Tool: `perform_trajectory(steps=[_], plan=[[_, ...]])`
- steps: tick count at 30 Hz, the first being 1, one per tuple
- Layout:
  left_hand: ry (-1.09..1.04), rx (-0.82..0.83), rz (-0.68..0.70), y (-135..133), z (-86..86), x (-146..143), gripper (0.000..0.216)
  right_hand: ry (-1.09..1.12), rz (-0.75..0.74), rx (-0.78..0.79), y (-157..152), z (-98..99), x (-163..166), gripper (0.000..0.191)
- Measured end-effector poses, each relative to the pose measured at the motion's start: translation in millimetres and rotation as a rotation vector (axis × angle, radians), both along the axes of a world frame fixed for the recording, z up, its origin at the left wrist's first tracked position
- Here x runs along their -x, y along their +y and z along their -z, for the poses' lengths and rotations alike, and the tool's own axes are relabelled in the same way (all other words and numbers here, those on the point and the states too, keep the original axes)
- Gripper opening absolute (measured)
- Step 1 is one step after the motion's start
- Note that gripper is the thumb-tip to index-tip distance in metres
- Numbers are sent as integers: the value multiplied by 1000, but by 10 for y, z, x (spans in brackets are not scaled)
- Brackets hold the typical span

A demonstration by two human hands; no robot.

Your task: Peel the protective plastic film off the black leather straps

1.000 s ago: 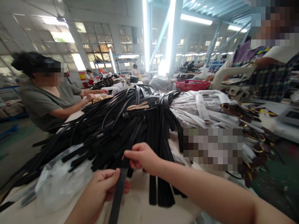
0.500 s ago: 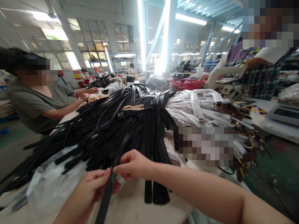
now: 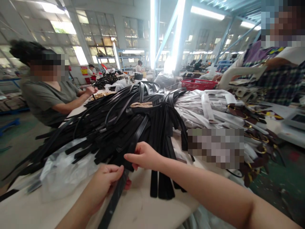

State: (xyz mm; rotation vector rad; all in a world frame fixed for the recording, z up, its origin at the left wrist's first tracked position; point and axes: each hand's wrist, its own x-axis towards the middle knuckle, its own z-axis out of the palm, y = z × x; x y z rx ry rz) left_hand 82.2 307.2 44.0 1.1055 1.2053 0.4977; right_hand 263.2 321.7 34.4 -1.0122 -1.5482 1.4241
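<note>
A long black strap (image 3: 116,197) runs slantwise between my hands, its near end toward the bottom edge and its far part over the pile. My left hand (image 3: 108,179) pinches it, thumb on top and fingertips showing beneath. Just above, my right hand (image 3: 143,156) grips the same strap with thumb and bent fingers. Beyond both hands spreads a big heap of black straps (image 3: 119,127). A tan band (image 3: 141,104) lies across a bundle in it, and several strap ends hang down to the right of my right hand.
Crumpled clear plastic (image 3: 64,178) lies left on the pale table (image 3: 143,210). White-wrapped straps (image 3: 202,108) with brown ends and gold rings are piled right. Behind stands a red basket (image 3: 199,84). One person (image 3: 45,92) works at left, another (image 3: 274,70) at a machine at right.
The view has shifted, so most things sit further right. My hands have moved slightly apart along the strap, the right one higher up it.
</note>
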Motion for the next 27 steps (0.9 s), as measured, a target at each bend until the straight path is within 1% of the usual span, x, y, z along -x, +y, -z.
perform_trajectory(steps=[1, 3, 6, 9, 12, 14, 15, 17, 18, 19, 20, 22, 23, 24, 25, 27], plan=[[-25, 0, -8, -7, 7, -6, 51, -41, 39, -26, 12, 5, -16, 38], [-88, 6, -27, -29, 5, -18, 48, -46, 95, -6, 62, 8, -58, 41], [-186, 73, -28, -68, -12, -32, 41, 61, 118, 54, 135, -7, -109, 42], [-205, 77, -24, -88, -9, -46, 38, 85, 123, 57, 142, -31, -121, 43], [-222, 54, -45, -87, 15, -66, 40, -14, 47, 60, 61, -24, -69, 45], [-256, 64, -52, -80, 25, -76, 42, -114, -5, 23, -17, 2, -10, 47], [-270, 71, -52, -75, 25, -78, 43, -165, -1, -18, -47, 17, 17, 47], [-273, 83, -50, -67, 17, -73, 45, -236, 68, -95, -62, 36, 42, 50], [-258, 81, -49, -64, 8, -67, 46, -229, 113, -96, -41, 37, 35, 51], [-230, 76, -44, -62, -1, -60, 47, -175, 157, -59, -2, 32, 16, 52], [-195, 70, -31, -61, -11, -55, 48, -65, 198, 12, 49, 23, -11, 51], [-140, 54, -3, -62, -28, -49, 49, 216, 271, 152, 146, 6, -66, 47], [-127, 48, 5, -63, -35, -51, 50, 326, 304, 189, 175, 3, -79, 45], [-124, 45, -1, -64, -40, -54, 50, 391, 331, 201, 182, 6, -76, 43], [-130, 43, -19, -64, -43, -58, 50, 400, 326, 200, 165, 16, -55, 42], [-154, 38, -48, -58, -44, -62, 50, 312, 232, 186, 77, 48, 31, 38]])
